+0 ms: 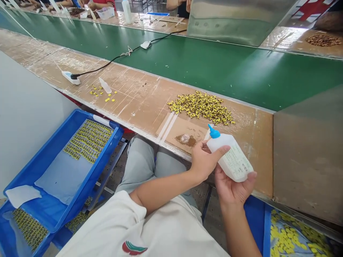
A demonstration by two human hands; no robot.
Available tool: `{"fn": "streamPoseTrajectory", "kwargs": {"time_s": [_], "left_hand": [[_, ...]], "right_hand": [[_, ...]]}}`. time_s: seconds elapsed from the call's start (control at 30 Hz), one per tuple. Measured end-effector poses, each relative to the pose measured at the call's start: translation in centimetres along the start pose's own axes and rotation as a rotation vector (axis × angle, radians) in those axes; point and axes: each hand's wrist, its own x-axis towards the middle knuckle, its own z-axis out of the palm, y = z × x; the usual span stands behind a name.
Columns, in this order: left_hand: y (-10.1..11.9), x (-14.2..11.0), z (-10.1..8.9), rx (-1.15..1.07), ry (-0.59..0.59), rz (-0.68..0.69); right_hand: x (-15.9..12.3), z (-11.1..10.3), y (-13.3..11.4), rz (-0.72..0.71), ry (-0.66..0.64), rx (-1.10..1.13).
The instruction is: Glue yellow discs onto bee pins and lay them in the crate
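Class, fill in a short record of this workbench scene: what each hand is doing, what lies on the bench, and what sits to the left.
right hand: cradles white squeeze bottle from below
left hand: grips bottle near its blue nozzle
bench: pile of small yellow pieces, brown glue puddle
left side: blue tray with rows of yellow pieces
behind: green conveyor belt
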Motion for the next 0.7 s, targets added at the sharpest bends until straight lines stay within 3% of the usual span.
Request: {"fn": "streamPoseTrajectory", "kwargs": {"time_s": [0.13,0.27,0.47,0.7], "left_hand": [[-0.8,-0.1,0.6,-0.083,0.068,-0.035],[-1.1,-0.1,1.2,-0.114,0.037,-0.055],[0.3,-0.8,2.0,-0.115,0.017,-0.098],[-0.7,-0.4,0.3,-0.062,0.011,-0.093]], "right_hand": [[-0.1,2.0,0.4,-0.036,0.053,0.017],[1.1,1.9,0.7,-0.064,0.131,-0.064],[2.3,2.1,0.5,-0.062,0.147,-0.091],[3.1,2.0,0.7,-0.047,0.223,-0.184]]}}
